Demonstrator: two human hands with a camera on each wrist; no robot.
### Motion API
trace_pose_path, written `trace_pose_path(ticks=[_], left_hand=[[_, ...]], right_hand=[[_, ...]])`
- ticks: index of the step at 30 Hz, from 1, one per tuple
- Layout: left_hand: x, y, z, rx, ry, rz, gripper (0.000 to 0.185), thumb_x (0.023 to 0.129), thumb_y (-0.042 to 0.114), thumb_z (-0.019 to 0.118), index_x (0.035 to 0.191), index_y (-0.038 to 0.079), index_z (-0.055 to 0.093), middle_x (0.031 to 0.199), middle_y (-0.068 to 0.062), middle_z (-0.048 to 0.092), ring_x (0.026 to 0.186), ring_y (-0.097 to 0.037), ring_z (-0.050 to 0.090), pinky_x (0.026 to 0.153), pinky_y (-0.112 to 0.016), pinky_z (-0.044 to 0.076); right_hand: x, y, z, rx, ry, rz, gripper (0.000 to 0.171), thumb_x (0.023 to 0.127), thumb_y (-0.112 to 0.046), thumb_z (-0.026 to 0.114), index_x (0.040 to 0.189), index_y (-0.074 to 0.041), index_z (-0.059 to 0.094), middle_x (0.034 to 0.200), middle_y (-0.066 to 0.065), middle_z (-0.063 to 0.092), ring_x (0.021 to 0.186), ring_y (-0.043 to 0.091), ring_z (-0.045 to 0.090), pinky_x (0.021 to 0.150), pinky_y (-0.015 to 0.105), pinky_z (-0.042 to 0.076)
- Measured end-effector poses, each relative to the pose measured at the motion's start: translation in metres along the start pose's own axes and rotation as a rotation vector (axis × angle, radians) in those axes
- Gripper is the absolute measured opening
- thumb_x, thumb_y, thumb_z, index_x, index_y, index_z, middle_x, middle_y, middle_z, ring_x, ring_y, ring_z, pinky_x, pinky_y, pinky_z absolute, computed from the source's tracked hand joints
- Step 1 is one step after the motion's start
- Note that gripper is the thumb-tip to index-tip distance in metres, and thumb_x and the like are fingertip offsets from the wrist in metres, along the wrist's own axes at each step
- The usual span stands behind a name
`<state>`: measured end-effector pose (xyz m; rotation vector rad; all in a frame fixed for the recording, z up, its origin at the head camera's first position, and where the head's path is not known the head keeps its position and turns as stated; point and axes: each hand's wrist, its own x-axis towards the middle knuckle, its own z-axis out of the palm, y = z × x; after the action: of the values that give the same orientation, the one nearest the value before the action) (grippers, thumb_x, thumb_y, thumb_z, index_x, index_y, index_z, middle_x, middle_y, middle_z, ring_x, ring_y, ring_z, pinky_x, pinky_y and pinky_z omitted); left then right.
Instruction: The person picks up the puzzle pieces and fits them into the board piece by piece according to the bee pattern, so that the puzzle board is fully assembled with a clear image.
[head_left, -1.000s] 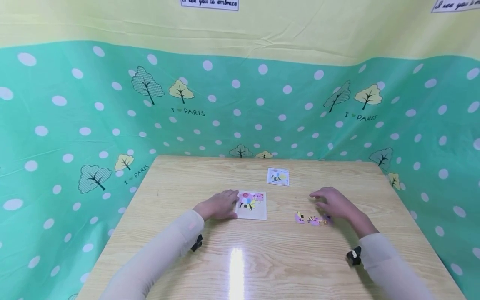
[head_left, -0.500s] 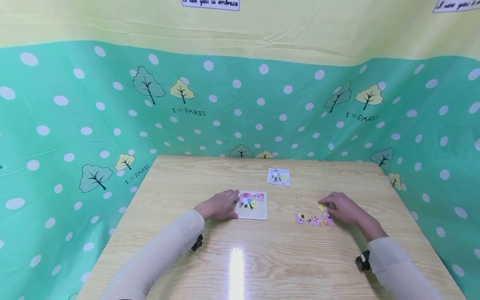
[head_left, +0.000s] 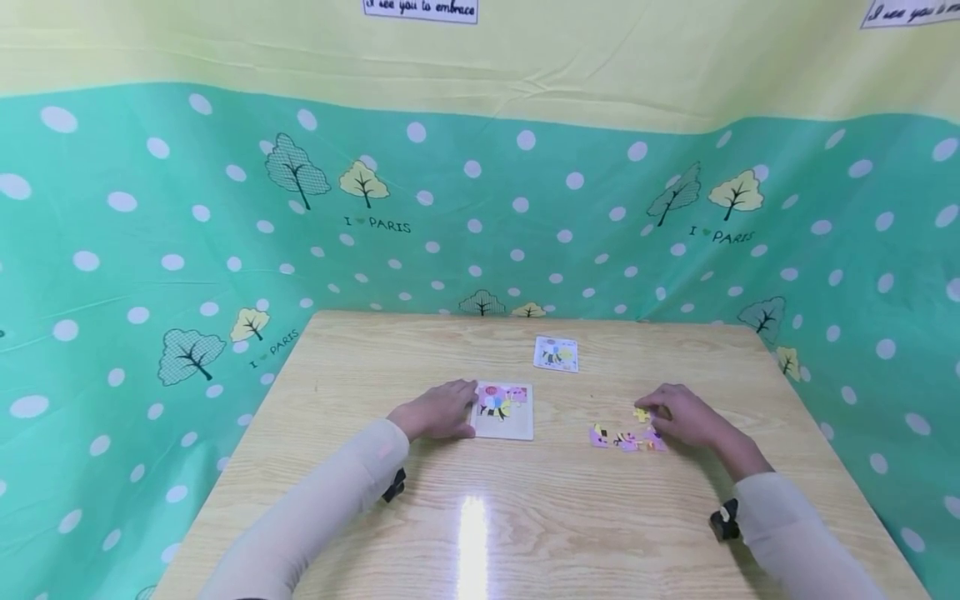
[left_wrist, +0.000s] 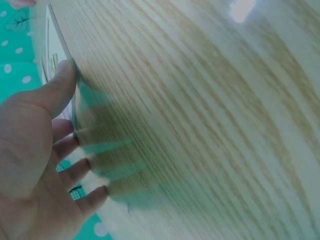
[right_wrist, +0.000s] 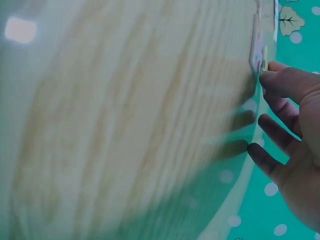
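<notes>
In the head view a square white puzzle board (head_left: 512, 427), partly filled with a bee picture, lies flat mid-table. My left hand (head_left: 442, 410) rests against its left side. The left wrist view shows the thumb (left_wrist: 64, 75) on the board's edge and the fingers loosely extended along it. At the right, my right hand (head_left: 684, 415) pinches a yellow puzzle piece (head_left: 641, 414) between thumb and index finger. Just in front of that hand several pink, yellow and black puzzle pieces (head_left: 628, 441) lie in a row. In the right wrist view the other fingers are spread apart.
A small card (head_left: 556, 354) with a bee picture lies behind the board, toward the back of the wooden table (head_left: 570, 517). A green dotted cloth (head_left: 480, 250) hangs behind and along both sides of the table.
My right hand has come down toward the pieces and now pinches the yellow puzzle piece, held nearly still over the last half second. My left hand has stayed at the board.
</notes>
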<state>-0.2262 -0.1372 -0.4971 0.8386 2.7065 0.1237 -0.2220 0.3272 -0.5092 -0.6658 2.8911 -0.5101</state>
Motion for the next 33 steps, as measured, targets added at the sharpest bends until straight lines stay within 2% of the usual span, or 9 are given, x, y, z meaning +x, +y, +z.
trace_pose_path(ticks=[5, 10, 14, 17, 21, 26, 33], left_hand=[[0.001, 0.000, 0.001, 0.005, 0.000, 0.000, 0.082, 0.094, 0.052, 0.066, 0.155, 0.003, 0.039, 0.165, -0.019, 0.033, 0.152, -0.035, 0.034, 0.128, -0.047, 0.029], [0.001, -0.001, 0.004, 0.004, 0.006, 0.010, 0.079, 0.094, 0.052, 0.067, 0.153, 0.004, 0.042, 0.164, -0.020, 0.034, 0.152, -0.036, 0.035, 0.128, -0.048, 0.029], [0.001, -0.001, 0.003, 0.018, 0.012, 0.017, 0.079, 0.093, 0.053, 0.067, 0.151, 0.005, 0.044, 0.164, -0.020, 0.035, 0.151, -0.037, 0.036, 0.128, -0.048, 0.030], [0.001, -0.001, 0.002, 0.028, 0.011, 0.015, 0.078, 0.094, 0.053, 0.067, 0.152, 0.005, 0.044, 0.164, -0.019, 0.034, 0.151, -0.036, 0.036, 0.128, -0.048, 0.030], [0.002, 0.000, 0.001, 0.025, 0.008, 0.015, 0.076, 0.094, 0.052, 0.066, 0.151, 0.006, 0.045, 0.164, -0.019, 0.034, 0.152, -0.036, 0.035, 0.128, -0.047, 0.030], [0.003, -0.001, 0.003, 0.022, 0.000, 0.013, 0.076, 0.094, 0.053, 0.067, 0.150, 0.007, 0.046, 0.165, -0.019, 0.033, 0.152, -0.035, 0.034, 0.128, -0.047, 0.029], [0.003, 0.000, 0.001, 0.044, -0.002, 0.015, 0.077, 0.093, 0.055, 0.066, 0.150, 0.007, 0.046, 0.165, -0.019, 0.032, 0.152, -0.036, 0.034, 0.128, -0.047, 0.029]], right_hand=[[0.006, -0.008, -0.003, 0.033, 0.005, -0.021, 0.033, 0.093, -0.010, 0.070, 0.125, -0.008, 0.071, 0.096, -0.005, 0.063, 0.090, 0.013, 0.054, 0.078, 0.035, 0.051], [0.015, -0.024, -0.001, 0.062, 0.011, -0.041, 0.034, 0.092, -0.012, 0.072, 0.127, -0.009, 0.071, 0.099, -0.005, 0.065, 0.100, 0.019, 0.058, 0.089, 0.045, 0.054], [0.024, -0.040, 0.002, 0.083, 0.009, -0.071, 0.034, 0.094, -0.014, 0.071, 0.127, -0.010, 0.071, 0.109, 0.001, 0.068, 0.109, 0.026, 0.061, 0.095, 0.050, 0.054], [0.032, -0.055, 0.005, 0.116, -0.009, -0.065, 0.033, 0.095, -0.018, 0.070, 0.128, -0.013, 0.071, 0.115, 0.002, 0.069, 0.110, 0.026, 0.060, 0.093, 0.046, 0.054], [0.045, -0.073, 0.009, 0.144, -0.039, -0.063, 0.035, 0.094, -0.021, 0.072, 0.129, -0.014, 0.071, 0.113, -0.001, 0.068, 0.108, 0.020, 0.058, 0.092, 0.041, 0.054], [0.061, -0.089, 0.017, 0.122, -0.041, -0.131, 0.036, 0.093, -0.018, 0.072, 0.129, -0.014, 0.070, 0.112, -0.001, 0.069, 0.108, 0.021, 0.059, 0.097, 0.044, 0.054], [0.078, -0.109, 0.027, 0.107, -0.046, -0.179, 0.036, 0.092, -0.018, 0.072, 0.128, -0.015, 0.071, 0.109, -0.004, 0.070, 0.110, 0.019, 0.060, 0.103, 0.044, 0.053]])
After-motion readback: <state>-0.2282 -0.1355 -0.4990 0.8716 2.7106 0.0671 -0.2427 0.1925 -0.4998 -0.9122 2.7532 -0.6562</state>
